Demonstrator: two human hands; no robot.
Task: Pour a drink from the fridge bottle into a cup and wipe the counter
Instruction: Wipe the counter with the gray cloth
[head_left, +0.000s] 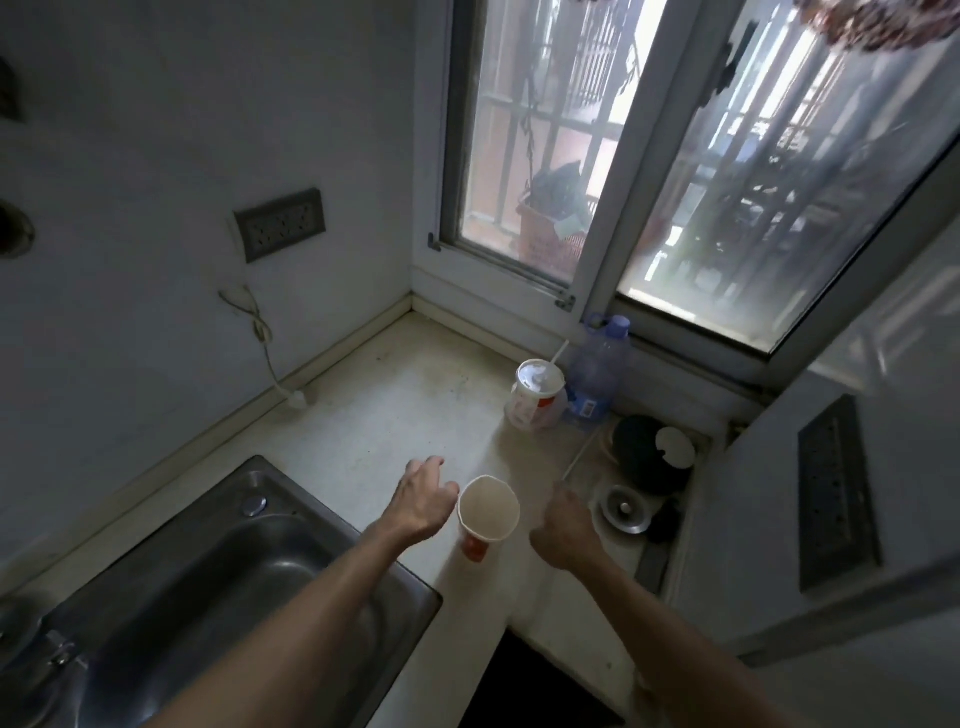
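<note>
An empty paper cup with a red base stands upright on the pale counter near its front edge. My left hand hovers just left of the cup with its fingers loosely bent and its thumb close to the rim, gripping nothing. My right hand is a little to the right of the cup and apart from it, with its fingers curled under and nothing visible in it. A clear plastic bottle with a blue cap stands at the back by the window.
A lidded takeaway cup with a straw stands beside the bottle. A steel sink lies to the left. A dark pot and a metal strainer sit at the right. A white panel bounds the right side.
</note>
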